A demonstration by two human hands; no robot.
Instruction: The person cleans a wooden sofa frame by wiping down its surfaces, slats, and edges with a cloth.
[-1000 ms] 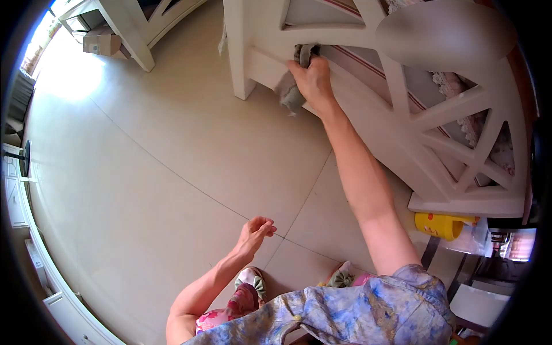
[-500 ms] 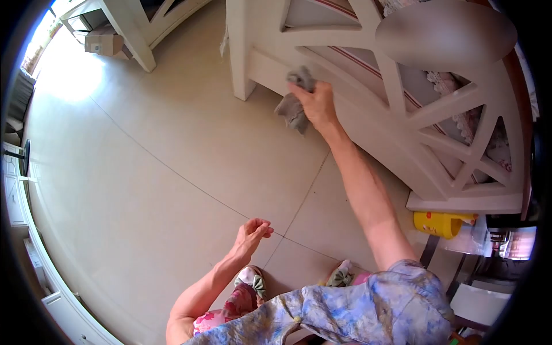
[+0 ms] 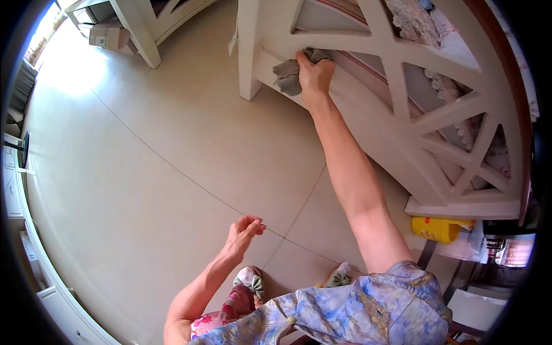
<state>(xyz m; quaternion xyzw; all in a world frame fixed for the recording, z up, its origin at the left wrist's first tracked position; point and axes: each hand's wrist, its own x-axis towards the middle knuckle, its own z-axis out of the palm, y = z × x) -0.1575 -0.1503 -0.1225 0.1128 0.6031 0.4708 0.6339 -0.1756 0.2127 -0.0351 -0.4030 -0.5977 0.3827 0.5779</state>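
cloth (image 3: 287, 77), gray, is gripped in the right hand (image 3: 315, 77) at the white frame (image 3: 379, 131), far; left hand (image 3: 244, 234), loosely closed, is over the floor (image 3: 155, 218), nearer.

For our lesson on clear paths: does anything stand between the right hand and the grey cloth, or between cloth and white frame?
Nothing visible: the right hand grips the grey cloth, which appears to touch the white frame.

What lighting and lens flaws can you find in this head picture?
Head view: glare whitens the floor at upper left; the white frame seems bent by the lens; black fills the corners; the grey cloth in the right hand looks fairly clear.
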